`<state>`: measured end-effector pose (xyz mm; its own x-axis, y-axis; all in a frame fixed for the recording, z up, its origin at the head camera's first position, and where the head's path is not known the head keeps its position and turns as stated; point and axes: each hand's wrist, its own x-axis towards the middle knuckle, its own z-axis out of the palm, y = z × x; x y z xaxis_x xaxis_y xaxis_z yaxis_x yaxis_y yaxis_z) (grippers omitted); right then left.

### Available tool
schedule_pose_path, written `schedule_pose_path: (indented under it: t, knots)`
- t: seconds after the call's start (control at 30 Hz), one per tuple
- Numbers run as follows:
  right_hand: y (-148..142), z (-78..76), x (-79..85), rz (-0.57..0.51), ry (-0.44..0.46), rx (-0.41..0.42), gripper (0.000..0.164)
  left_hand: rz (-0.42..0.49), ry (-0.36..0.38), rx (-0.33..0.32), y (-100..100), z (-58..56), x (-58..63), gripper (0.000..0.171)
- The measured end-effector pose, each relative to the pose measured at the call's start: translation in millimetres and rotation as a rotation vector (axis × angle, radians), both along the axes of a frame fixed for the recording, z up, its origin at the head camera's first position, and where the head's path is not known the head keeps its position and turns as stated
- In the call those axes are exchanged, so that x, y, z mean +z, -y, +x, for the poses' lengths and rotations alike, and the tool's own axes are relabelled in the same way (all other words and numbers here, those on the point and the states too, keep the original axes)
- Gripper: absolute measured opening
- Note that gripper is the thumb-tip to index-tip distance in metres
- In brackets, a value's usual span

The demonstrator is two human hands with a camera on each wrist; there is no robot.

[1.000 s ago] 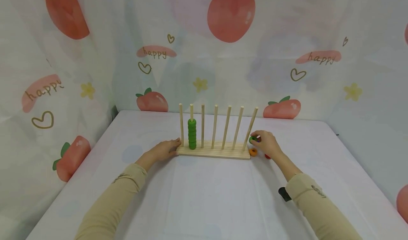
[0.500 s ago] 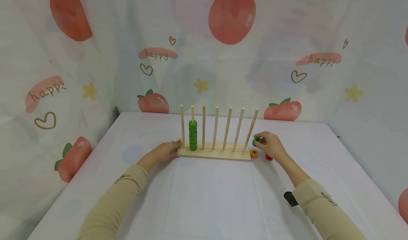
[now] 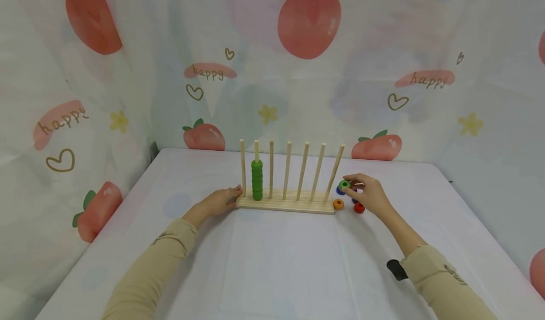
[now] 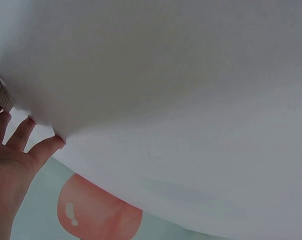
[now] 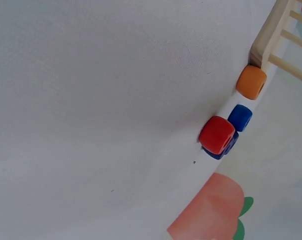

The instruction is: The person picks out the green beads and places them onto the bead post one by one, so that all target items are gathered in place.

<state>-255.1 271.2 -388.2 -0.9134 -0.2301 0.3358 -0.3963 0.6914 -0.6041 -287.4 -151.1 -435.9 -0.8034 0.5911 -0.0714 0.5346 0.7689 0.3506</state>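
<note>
In the head view, my right hand [image 3: 369, 194] pinches a green bead [image 3: 344, 185] between thumb and fingers, its hole facing up toward me. The bead overlaps a blue bead [image 3: 340, 191] on the table. My left hand [image 3: 219, 202] touches the left end of a wooden rack's base [image 3: 285, 206]; in the left wrist view its fingers spread, with fingertips at the cloth and the base's end. A row of upright pegs rises from the rack. Green beads [image 3: 257, 180] are stacked on the second peg from the left; the other pegs are bare.
An orange bead [image 5: 251, 82] lies against the base's right end. Near it are a red bead [image 5: 216, 135] and a dark blue bead [image 5: 232, 143] partly behind it. A black object [image 3: 397, 269] shows beside the right sleeve. Printed cloth walls surround the white table.
My right hand has shifted slightly to the right with the green bead, uncovering more of the blue and red beads. The left hand stays at the rack's end.
</note>
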Motion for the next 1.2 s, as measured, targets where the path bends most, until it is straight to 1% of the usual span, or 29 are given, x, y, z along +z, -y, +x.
schedule_pose_path:
  t: [0.1,0.27,0.4,0.5,0.67,0.97,1.07,1.2]
  knots:
    - [0,3.2,1.6,-0.027,-0.009,0.015,0.031,-0.011,-0.008,-0.006,0,-0.9,-0.8,0.054]
    - [1,7.0,1.3,-0.049,-0.052,0.048,0.032,-0.009,0.014,0.008,-1,-0.9,-0.4,0.056]
    - [3,10.0,2.6,-0.055,-0.083,0.060,0.031,0.000,-0.006,-0.005,1,0.3,-0.5,0.055]
    - [5,12.9,5.4,-0.050,-0.062,0.068,0.031,0.012,-0.019,-0.013,2,1.0,-0.5,0.054]
    - [8,18.8,9.7,-0.016,-0.027,0.087,0.031,0.021,-0.007,-0.011,1,1.5,0.2,0.055]
    - [16,23.4,14.6,-0.029,-0.086,0.208,0.032,0.001,-0.020,-0.024,0,4.7,2.2,0.053]
    - [20,23.2,16.3,-0.035,-0.090,0.231,0.032,-0.002,-0.025,-0.023,0,5.2,2.7,0.053]
    - [25,21.2,17.8,-0.056,-0.123,0.265,0.031,0.000,-0.033,-0.024,0,5.0,3.5,0.054]
